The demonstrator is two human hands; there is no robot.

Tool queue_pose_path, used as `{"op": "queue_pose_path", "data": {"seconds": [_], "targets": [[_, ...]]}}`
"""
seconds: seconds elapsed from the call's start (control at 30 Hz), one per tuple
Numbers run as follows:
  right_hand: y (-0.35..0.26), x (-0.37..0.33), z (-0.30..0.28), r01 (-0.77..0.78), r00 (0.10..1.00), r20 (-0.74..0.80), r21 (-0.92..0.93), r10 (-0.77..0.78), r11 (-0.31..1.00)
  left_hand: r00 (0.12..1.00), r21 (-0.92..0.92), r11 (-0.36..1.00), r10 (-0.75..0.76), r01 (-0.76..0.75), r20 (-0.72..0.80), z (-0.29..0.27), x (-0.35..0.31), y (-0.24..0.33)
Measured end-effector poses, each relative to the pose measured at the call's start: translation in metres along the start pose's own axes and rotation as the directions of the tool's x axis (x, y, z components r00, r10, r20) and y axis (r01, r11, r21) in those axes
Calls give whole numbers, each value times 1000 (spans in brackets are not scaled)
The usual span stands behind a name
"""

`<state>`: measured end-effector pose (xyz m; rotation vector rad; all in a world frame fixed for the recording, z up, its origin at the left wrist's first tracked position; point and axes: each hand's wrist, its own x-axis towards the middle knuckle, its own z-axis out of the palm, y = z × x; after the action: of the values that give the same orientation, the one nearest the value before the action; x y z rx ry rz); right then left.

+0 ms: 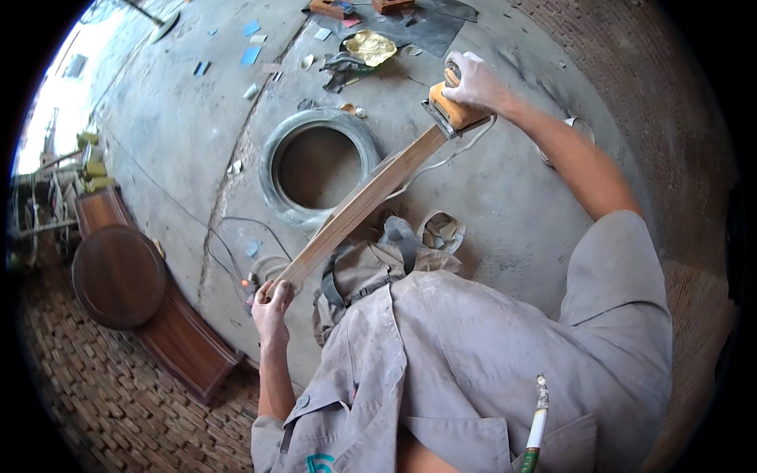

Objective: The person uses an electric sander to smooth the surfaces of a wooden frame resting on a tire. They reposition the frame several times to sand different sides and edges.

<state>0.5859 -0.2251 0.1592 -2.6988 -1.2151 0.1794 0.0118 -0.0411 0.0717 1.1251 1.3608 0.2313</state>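
Note:
A long, narrow wooden board [371,201] slants across the view over my lap, its far end up to the right. My left hand [272,307] is closed round its near lower end, thumb on top. At the far end my right hand [475,81] grips a yellow-orange electric sander [455,106]. The sander's flat base rests against the board's end; the contact face itself is hidden. A pale cord [457,154] trails from the sander beneath the board. Behind the board's middle lies a tyre [276,154], partly covered by it.
Dark wooden furniture with a round panel [118,276] lies at left against a brick wall [87,355]. Thin cables [213,229] cross the concrete floor. Farther off are a gold-coloured crumpled bowl [371,47], sandpaper scraps [251,55] and bricks [331,8]. A lit cigarette [537,426] shows low in front.

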Motion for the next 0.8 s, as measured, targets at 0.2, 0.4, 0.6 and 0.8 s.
{"op": "queue_pose_path", "data": {"seconds": [0.2,0.4,0.6,0.8], "targets": [[-63,37,-15,29,900,436,-98,16,995,998,-373,927,-43,25,-40,18,-5,-27],[-189,6,11,202,841,507,30,-189,979,997,-423,906,-29,-4,-70,27,-16,-14],[-313,-11,47,342,714,582,195,-389,919,994,-663,749,-76,8,-74,29,-22,-11],[-397,-21,78,437,623,611,245,-488,865,1000,-758,652,-20,18,7,33,-23,-14]]}}
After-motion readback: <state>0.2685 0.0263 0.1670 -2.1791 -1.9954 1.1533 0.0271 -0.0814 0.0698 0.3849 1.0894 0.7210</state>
